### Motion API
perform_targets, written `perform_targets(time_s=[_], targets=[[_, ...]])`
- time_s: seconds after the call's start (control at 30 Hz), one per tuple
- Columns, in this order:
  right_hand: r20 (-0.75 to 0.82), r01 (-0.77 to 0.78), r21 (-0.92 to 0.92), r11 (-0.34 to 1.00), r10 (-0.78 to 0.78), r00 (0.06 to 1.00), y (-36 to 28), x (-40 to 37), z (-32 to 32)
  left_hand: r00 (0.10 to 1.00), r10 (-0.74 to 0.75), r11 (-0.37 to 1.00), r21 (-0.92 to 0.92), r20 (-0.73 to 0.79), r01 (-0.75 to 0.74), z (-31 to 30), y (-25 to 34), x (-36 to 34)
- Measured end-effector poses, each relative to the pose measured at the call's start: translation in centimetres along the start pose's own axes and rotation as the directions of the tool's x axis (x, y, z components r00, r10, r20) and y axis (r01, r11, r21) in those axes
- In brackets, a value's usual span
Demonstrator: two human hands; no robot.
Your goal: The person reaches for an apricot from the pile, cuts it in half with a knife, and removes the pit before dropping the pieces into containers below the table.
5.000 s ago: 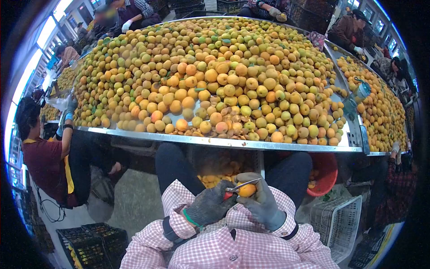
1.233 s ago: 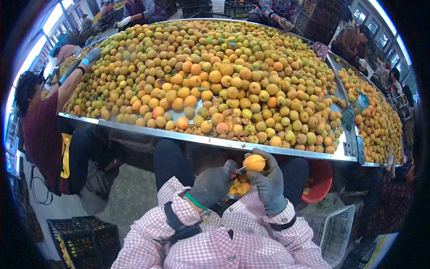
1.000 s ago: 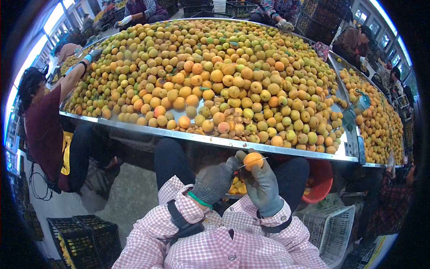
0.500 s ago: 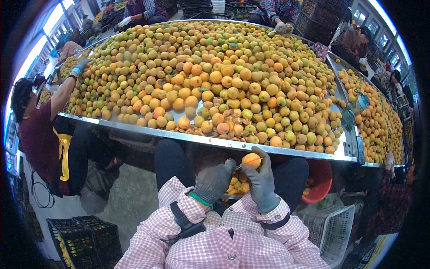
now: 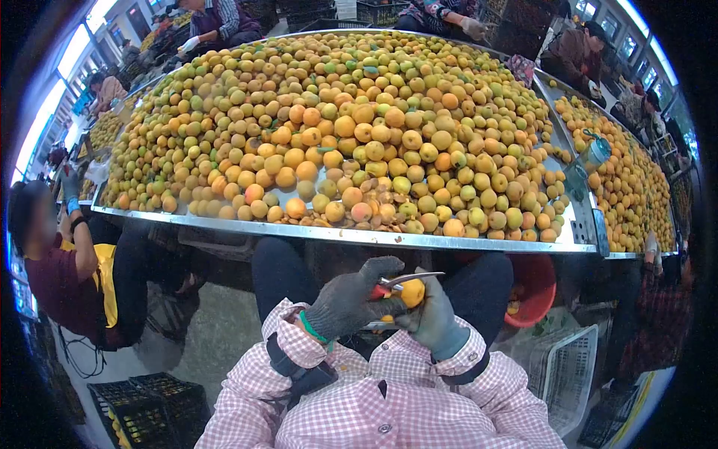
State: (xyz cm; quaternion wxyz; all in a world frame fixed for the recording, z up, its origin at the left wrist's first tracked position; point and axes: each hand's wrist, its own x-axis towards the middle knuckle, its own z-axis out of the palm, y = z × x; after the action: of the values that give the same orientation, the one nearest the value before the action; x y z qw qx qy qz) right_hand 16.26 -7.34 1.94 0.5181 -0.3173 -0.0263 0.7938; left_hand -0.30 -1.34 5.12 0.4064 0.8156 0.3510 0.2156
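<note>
My left hand (image 5: 351, 299), in a dark grey glove with a green cuff, is closed round a red-handled knife (image 5: 407, 278) with a curved metal blade. The blade lies across the top of an orange-yellow apricot (image 5: 412, 294). My right hand (image 5: 435, 318), in a grey glove, grips that apricot from the right, fingers wrapped about it. Both hands are close together over my lap, below the table's metal edge (image 5: 336, 230). Between my knees, more orange fruit shows in part, mostly hidden by my hands.
A large heap of apricots (image 5: 329, 112) covers the table before me, with split pieces near its front edge. A red basin (image 5: 535, 292) and a white crate (image 5: 572, 367) stand at my right. Black crates (image 5: 153, 408) lie at left. A person (image 5: 60, 262) sits at left; others work around.
My left hand has turned and risen, bringing the knife's blade into view over the apricot. My right hand has lowered the apricot slightly. The person at left has drawn an arm back from the heap.
</note>
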Motion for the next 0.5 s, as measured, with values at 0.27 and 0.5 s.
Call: perform_targets(time_s=[0.27, 0.5], targets=[[-0.084, 0.040, -0.099, 0.994, -0.048, 0.995, 2.1, 0.2, -1.0, 0.981, 0.016, 0.986, 0.162, 0.196, -0.048, -0.2, 0.2, 0.0], [0.106, 0.208, -0.440, 0.874, -0.180, 0.978, 3.6, -0.1, -2.3, 0.914, 0.264, 0.886, 0.298, 0.307, -0.356, -0.2, 0.9, 0.1]])
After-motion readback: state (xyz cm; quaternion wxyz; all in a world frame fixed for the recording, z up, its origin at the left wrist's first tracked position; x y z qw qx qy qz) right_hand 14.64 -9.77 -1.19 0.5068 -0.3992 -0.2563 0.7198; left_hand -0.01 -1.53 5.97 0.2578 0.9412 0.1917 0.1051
